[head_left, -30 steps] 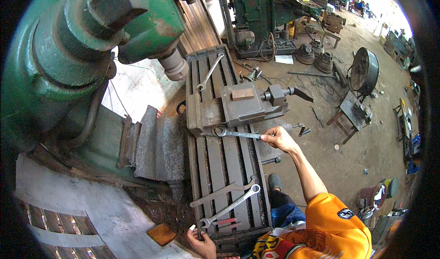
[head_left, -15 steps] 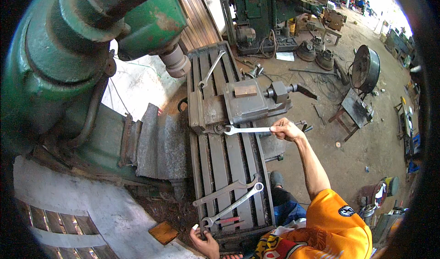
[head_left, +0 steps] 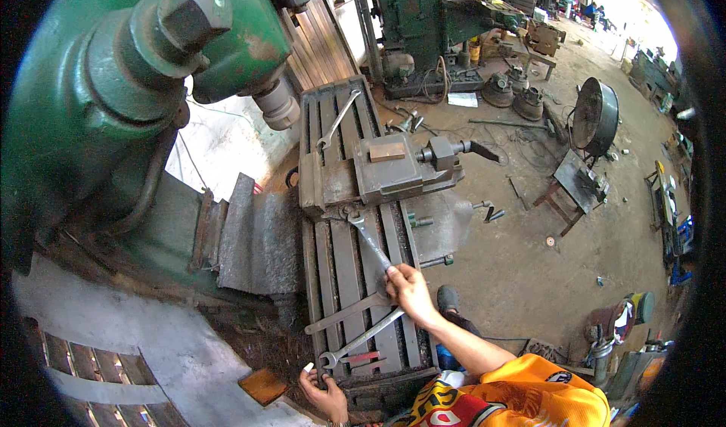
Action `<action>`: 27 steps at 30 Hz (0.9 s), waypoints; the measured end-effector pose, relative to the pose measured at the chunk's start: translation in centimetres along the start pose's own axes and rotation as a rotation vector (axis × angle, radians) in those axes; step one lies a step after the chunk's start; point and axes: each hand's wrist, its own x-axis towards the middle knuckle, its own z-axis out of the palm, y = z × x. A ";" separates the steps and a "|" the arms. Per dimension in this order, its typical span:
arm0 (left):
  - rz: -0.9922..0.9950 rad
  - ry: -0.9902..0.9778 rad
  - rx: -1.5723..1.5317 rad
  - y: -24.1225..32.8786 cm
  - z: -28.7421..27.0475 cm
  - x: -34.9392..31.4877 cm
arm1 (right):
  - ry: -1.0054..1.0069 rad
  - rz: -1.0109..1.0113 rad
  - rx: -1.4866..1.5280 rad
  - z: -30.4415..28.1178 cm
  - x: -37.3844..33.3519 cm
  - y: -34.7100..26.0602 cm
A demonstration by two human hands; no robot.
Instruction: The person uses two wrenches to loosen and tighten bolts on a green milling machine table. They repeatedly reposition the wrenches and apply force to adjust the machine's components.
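My right hand is closed around the near end of a combination wrench. The wrench slants over the slotted machine table, its far head at the near side of the machine vise, by a bolt; whether it grips the bolt I cannot tell. My left hand is open beside the table's near left corner, something white on one fingertip. Close to it on the table lie another combination wrench, a hook spanner and a red-handled tool. My right forearm partly hides that wrench's far end.
A third wrench lies on the table beyond the vise, which carries a small brownish block. The green machine head looms at the left. A small stand and a round drum-like fan occupy the floor at right.
My right hand has swung the wrench nearer and to the left, from pointing sideways to slanting towards me. The view has shifted a little; my left hand stays by the table corner.
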 end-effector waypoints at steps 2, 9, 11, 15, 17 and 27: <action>-0.064 -0.002 -0.076 -1.2 0.5 -0.3 | -0.052 -0.035 0.047 1.2 -0.4 0.8; -0.041 0.059 -0.079 -4.0 2.0 -0.2 | -0.027 -0.135 -0.101 3.1 -0.6 3.4; -0.032 0.059 -0.109 -4.1 1.9 -0.2 | 0.018 -0.165 -0.145 3.3 -0.2 3.7; -0.007 0.074 -0.086 -3.8 1.8 0.0 | 0.059 -0.207 -0.207 4.0 1.0 4.6; -0.008 0.075 -0.074 -3.5 1.7 0.0 | 0.012 -0.182 -0.279 4.4 1.8 4.9; -0.046 0.068 -0.172 -3.5 1.7 0.0 | -0.196 -0.099 -0.629 2.5 4.5 1.3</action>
